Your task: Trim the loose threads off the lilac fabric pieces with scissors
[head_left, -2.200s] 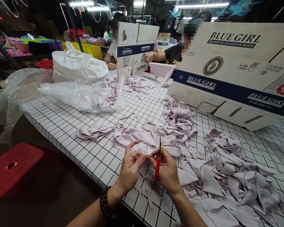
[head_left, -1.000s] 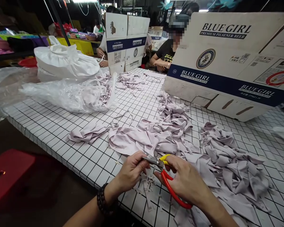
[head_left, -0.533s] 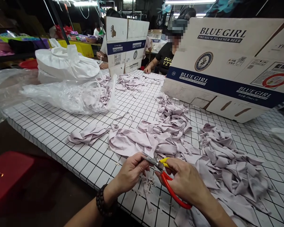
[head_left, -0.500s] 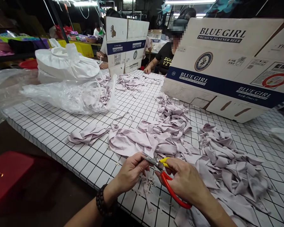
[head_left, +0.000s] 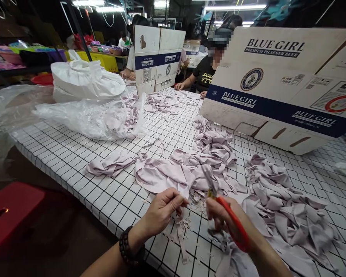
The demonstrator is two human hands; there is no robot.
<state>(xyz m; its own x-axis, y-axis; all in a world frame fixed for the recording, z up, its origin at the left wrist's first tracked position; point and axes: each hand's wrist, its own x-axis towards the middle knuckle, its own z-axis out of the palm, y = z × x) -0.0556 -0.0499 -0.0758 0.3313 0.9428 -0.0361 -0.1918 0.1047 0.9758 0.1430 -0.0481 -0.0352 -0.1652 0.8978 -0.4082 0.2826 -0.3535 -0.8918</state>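
My right hand (head_left: 222,215) is closed round red-handled scissors (head_left: 232,223), their blades pointing up and away over the lilac cloth pieces (head_left: 187,173); the hand is smeared by motion. My left hand (head_left: 163,209), with a bead bracelet at the wrist, has its fingers pinched together just left of the scissors, above small lilac offcuts (head_left: 181,227) on the checked table (head_left: 75,154). What the left fingers pinch is too small to make out. A larger heap of lilac cloth (head_left: 288,207) lies to the right.
A big "Blue Girl" cardboard box (head_left: 279,88) stands at the right, a smaller one (head_left: 158,57) at the back. Clear plastic bags (head_left: 95,115) and a white bundle (head_left: 83,79) lie at the left. People sit at the far end. A red stool (head_left: 8,211) stands below left.
My right hand has swung the scissors away from my left hand, blades now pointing up and to the far side. My left hand stays pinched in nearly the same place.
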